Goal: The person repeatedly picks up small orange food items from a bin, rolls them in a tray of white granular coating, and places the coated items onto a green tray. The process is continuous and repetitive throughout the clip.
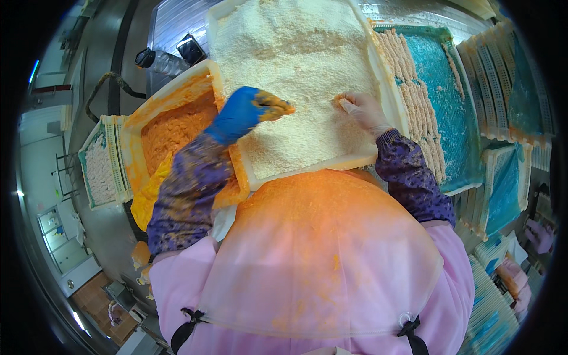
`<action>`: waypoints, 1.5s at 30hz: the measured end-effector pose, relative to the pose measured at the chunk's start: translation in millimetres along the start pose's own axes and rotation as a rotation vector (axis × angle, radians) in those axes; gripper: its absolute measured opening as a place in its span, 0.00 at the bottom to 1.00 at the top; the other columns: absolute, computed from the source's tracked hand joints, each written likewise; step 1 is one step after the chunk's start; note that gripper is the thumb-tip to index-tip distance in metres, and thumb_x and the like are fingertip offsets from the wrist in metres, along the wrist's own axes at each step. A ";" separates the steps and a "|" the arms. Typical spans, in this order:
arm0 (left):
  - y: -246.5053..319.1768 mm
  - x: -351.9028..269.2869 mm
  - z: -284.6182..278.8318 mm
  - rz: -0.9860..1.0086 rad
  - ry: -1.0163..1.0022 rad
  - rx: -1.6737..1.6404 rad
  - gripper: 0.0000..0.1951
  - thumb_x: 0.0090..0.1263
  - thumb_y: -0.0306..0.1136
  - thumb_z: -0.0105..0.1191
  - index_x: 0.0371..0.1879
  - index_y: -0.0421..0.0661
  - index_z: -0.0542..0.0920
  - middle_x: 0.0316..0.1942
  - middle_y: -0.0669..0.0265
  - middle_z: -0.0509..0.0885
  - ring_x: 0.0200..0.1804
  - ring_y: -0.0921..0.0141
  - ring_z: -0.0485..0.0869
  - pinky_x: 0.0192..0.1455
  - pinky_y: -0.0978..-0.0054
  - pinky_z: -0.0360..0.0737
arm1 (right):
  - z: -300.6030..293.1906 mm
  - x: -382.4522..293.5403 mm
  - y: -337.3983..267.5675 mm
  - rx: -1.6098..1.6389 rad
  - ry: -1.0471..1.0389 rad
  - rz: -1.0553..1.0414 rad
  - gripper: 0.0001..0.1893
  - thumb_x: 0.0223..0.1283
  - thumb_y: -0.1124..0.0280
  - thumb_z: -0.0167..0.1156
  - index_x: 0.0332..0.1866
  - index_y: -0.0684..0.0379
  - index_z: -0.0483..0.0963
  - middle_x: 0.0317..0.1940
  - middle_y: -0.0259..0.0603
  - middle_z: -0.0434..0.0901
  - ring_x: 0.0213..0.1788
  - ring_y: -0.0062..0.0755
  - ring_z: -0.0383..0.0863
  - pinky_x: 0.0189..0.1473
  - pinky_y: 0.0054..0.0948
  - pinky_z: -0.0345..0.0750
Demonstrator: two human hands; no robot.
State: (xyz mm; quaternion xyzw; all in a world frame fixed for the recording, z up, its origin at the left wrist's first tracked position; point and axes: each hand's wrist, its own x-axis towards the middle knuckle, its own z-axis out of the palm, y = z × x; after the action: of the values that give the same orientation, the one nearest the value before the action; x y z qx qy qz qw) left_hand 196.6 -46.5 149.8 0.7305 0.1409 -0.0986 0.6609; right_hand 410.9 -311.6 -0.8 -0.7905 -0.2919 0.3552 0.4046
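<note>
My left hand point(248, 111), in a blue glove crusted with orange batter at the fingers, is over the left part of a large white tub point(310, 168) of pale breadcrumbs point(293, 80). Its fingers are pinched around a small orange-coated piece point(288, 108). My right hand point(361, 111), in a thin translucent glove, is low over the crumbs at the right side, fingers curled; whether something lies within them is unclear. A batter-smeared tub point(243, 177) holding an orange, wet mixture point(177, 124) stands at the left. To the right, a tray point(477, 177) lined with blue netting holds rows of breaded strips point(419, 106).
Stacked plastic trays point(497, 84) stand at the far right, with more trays point(508, 186) below. A smaller tray of pale pieces point(100, 173) is at the far left. A bottle point(164, 62) and a phone point(191, 49) lie behind the orange tub. Other people are in the distance.
</note>
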 end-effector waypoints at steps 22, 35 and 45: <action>-95.3 8.8 28.8 0.254 0.422 1.061 0.11 0.67 0.23 0.62 0.46 0.47 0.91 0.39 0.54 0.89 0.48 0.52 0.87 0.54 0.54 0.84 | 9.5 -25.8 -53.5 -0.295 0.099 -0.338 0.21 0.70 0.59 0.74 0.61 0.62 0.85 0.54 0.49 0.90 0.57 0.45 0.89 0.63 0.40 0.83; -71.4 -18.5 20.0 0.259 0.569 0.961 0.09 0.67 0.24 0.62 0.44 0.46 0.91 0.38 0.56 0.90 0.47 0.52 0.86 0.54 0.54 0.84 | 44.1 -7.5 -64.3 -0.557 -0.058 -0.301 0.20 0.64 0.63 0.75 0.58 0.59 0.81 0.50 0.54 0.85 0.56 0.57 0.85 0.57 0.51 0.83; -109.7 -112.7 -5.1 0.168 1.120 0.458 0.11 0.75 0.24 0.68 0.54 0.42 0.92 0.48 0.58 0.92 0.52 0.62 0.90 0.57 0.66 0.86 | 101.3 9.0 -103.8 -0.594 -0.269 -0.531 0.34 0.63 0.67 0.75 0.72 0.67 0.71 0.64 0.61 0.77 0.63 0.60 0.82 0.65 0.47 0.84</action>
State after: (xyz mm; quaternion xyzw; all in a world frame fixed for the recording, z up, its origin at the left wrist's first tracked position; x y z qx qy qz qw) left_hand 53.5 -40.4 84.7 0.8035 0.3841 0.3253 0.3179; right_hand 317.2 -208.9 41.6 -0.7167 -0.6255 0.2391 0.1948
